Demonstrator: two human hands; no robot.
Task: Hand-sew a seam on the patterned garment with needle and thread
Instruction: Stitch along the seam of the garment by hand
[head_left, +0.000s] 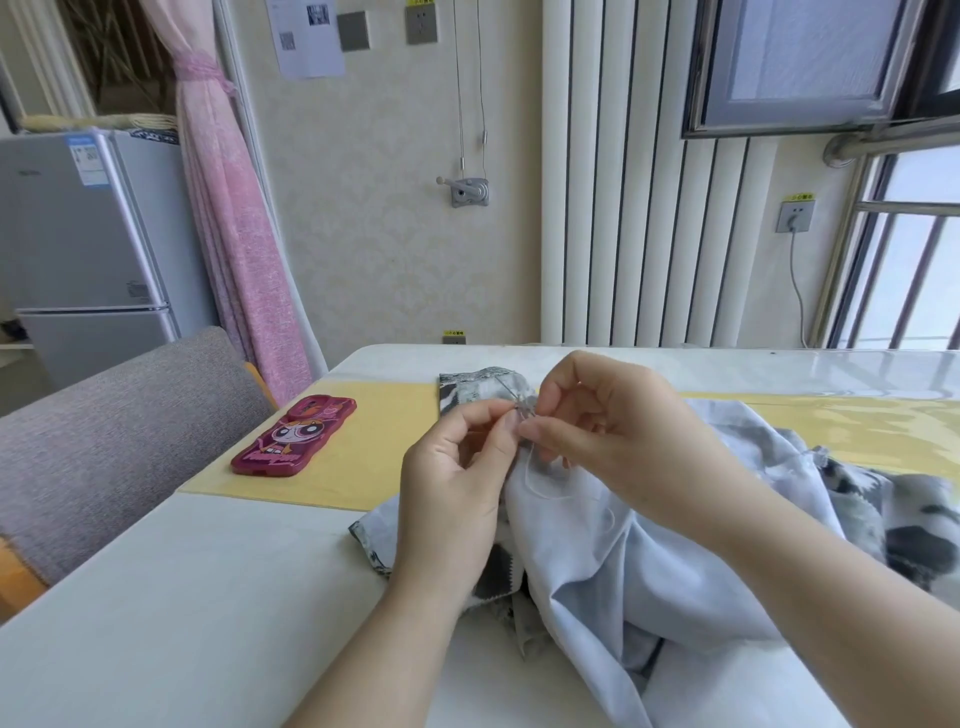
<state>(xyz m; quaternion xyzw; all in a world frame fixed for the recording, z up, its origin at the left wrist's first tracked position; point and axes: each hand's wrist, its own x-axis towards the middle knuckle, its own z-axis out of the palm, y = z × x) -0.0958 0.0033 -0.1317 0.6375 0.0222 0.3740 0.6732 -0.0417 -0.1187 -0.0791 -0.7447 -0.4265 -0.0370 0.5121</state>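
Two hands meet at centre frame over a raised fold of the garment (675, 545), which lies heaped on the table (208, 597) and spreads toward the lower right. The left hand (457, 467) pinches the fold from the left with curled thumb and forefinger. The right hand (613, 421) pinches it from the right, fingertips nearly touching the left's. The needle (506, 392) stands out of the fold just above them, its long axis slanting toward the upper left. Which fingers grip its shaft cannot be told. White thread (535, 480) loops just below. Drawing it through probably follows that slant, and the left fingertips seem nearer.
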